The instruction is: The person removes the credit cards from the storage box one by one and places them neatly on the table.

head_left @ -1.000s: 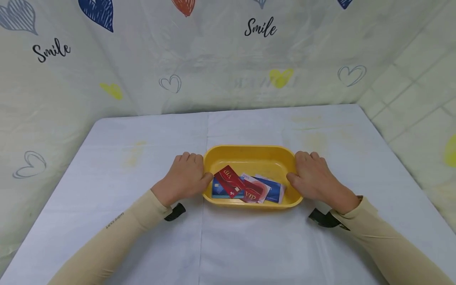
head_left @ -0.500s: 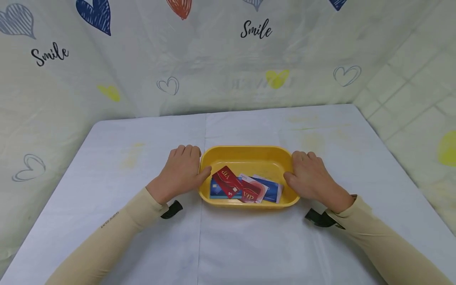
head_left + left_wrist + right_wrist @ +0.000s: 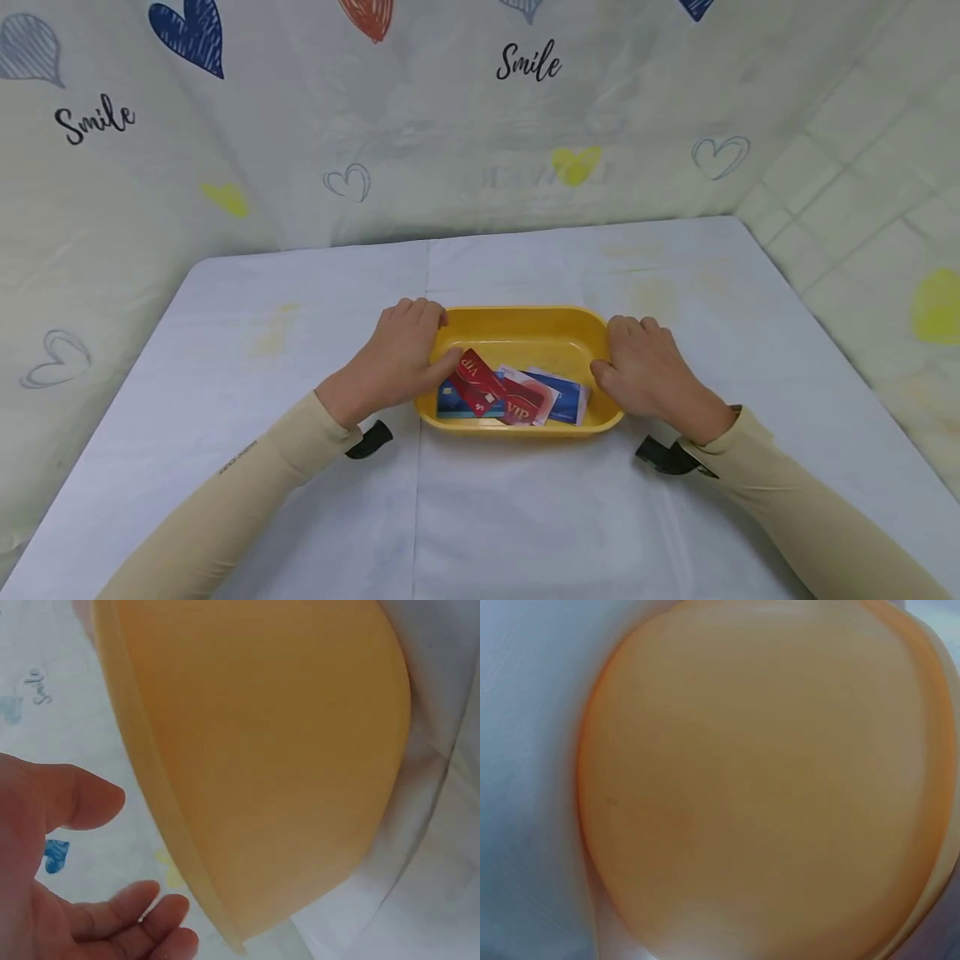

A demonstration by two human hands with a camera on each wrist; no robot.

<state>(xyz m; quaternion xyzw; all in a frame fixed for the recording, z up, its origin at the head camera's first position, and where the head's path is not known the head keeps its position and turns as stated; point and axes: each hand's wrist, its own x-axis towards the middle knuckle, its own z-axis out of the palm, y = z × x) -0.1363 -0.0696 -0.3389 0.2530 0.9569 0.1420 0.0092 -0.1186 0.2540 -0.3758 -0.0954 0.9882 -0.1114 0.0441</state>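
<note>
A yellow plastic tray (image 3: 555,354) stands on the table in the head view, with several cards lying along its near side. A red VIP card (image 3: 476,385) slants over a blue card (image 3: 451,406). Beside them are a red and white VIP card (image 3: 522,400) and another blue card (image 3: 568,402). My left hand (image 3: 397,354) hovers over the tray's left end. The left wrist view shows its thumb (image 3: 75,795) and fingers relaxed, apart from the rim. My right hand (image 3: 648,367) grips the right rim; its fingers are hidden in the right wrist view.
A white cloth (image 3: 510,517) with faint yellow stains covers the table. Behind it hangs a pale curtain (image 3: 442,125) printed with hearts and "Smile". A dark wrist strap (image 3: 369,439) shows under the left cuff, and another strap (image 3: 667,456) under the right.
My left hand has let go of the tray's left rim and moved up and inward over that end. The right hand keeps its grip. The whole head view has shifted slightly.
</note>
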